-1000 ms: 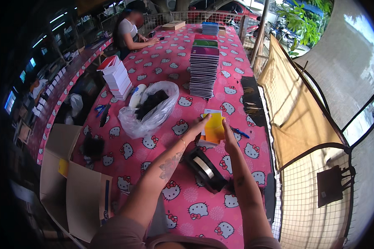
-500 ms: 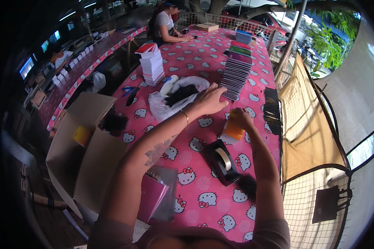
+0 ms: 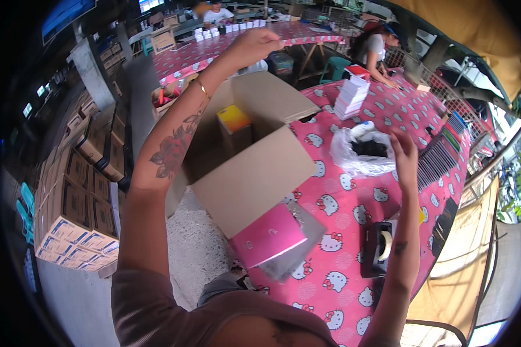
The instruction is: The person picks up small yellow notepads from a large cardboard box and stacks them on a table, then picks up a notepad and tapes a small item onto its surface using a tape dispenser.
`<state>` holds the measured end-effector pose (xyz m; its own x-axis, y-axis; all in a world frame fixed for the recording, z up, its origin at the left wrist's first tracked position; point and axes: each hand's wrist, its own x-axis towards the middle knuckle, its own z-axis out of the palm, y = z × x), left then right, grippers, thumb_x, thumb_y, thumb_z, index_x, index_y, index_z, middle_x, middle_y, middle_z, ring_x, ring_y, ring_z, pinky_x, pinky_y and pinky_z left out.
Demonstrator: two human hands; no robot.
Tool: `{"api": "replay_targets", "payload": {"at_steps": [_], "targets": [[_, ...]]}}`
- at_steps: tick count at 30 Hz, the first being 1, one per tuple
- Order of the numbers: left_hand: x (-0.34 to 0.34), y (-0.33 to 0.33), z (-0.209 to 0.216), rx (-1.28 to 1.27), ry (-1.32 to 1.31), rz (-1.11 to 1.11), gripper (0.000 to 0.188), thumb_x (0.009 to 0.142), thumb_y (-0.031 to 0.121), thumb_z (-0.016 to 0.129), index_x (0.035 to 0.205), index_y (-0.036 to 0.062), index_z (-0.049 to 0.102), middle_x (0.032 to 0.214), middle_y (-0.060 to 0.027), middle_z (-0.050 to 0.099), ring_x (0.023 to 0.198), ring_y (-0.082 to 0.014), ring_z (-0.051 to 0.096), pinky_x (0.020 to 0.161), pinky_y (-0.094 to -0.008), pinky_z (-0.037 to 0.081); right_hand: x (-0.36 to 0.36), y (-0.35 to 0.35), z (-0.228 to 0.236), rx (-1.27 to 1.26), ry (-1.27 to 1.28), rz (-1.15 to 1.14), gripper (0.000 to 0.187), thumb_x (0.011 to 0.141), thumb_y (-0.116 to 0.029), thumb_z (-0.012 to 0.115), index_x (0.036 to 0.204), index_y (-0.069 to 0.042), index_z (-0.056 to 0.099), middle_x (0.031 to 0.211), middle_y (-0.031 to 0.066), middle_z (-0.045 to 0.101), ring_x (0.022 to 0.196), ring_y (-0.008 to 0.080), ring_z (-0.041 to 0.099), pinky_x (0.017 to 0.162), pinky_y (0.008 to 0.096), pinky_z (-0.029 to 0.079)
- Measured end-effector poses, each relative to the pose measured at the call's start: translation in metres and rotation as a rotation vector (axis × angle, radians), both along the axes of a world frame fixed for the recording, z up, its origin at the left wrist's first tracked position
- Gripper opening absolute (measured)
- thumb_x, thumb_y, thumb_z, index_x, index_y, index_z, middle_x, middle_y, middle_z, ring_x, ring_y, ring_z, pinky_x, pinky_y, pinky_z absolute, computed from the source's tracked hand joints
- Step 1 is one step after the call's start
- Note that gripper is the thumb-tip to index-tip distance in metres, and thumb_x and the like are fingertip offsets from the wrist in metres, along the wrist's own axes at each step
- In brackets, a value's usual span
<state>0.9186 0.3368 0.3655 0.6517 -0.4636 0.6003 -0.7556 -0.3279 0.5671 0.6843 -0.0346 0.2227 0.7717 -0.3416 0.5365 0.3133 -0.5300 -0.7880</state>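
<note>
My left hand point(image 3: 253, 47) is raised high over the open cardboard box point(image 3: 260, 179), its fingers bent and pressed together; anything held in them is too small to make out. Inside the box stands a yellow-and-orange pack point(image 3: 234, 118). My right hand point(image 3: 405, 155) is up beside a clear plastic bag point(image 3: 346, 153) with dark contents, fingers loosely bent and apart, nothing visible in them. Below that forearm sits a black tape dispenser point(image 3: 371, 254). Mostly hidden behind the forearm is a yellow item point(image 3: 421, 216). A pink notebook point(image 3: 270, 234) overlaps a grey sheet near the box.
A long row of stacked notebooks point(image 3: 437, 165) lines the table's right side. A white stack with red on top point(image 3: 352, 95) stands farther back. Across the pink patterned table, a person point(image 3: 376, 55) works. Piled cartons point(image 3: 69, 202) fill the floor at left.
My view has swung left toward the box. My left hand has left the notebook row and risen over the box. My right hand has let go of the orange pack and lifted.
</note>
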Motion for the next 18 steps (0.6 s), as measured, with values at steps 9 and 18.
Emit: {"api": "replay_targets", "payload": {"at_steps": [9, 18], "targets": [[0.128, 0.093, -0.103, 0.001, 0.568, 0.192, 0.039, 0.085, 0.043, 0.069, 0.105, 0.0103, 0.066, 0.081, -0.0021, 0.062, 0.061, -0.0098, 0.056, 0.053, -0.0267, 0.043, 0.253, 0.293, 0.004, 1.287, 0.547, 0.175, 0.019, 0.086, -0.027, 0.06, 0.101, -0.016, 0.06, 0.099, 0.0044, 0.064, 0.082, 0.0211, 0.057, 0.086, 0.0423, 0.042], [0.146, 0.112, -0.232, 0.278, 0.444, 0.328, 0.03, 0.079, 0.019, 0.069, 0.106, 0.0054, 0.07, 0.088, -0.0096, 0.065, 0.075, -0.0224, 0.054, 0.067, -0.0403, 0.047, 0.295, 0.364, -0.174, 1.402, 0.514, 0.104, 0.023, 0.088, -0.03, 0.055, 0.105, -0.015, 0.059, 0.103, 0.005, 0.063, 0.086, 0.0224, 0.056, 0.088, 0.0431, 0.042]]}}
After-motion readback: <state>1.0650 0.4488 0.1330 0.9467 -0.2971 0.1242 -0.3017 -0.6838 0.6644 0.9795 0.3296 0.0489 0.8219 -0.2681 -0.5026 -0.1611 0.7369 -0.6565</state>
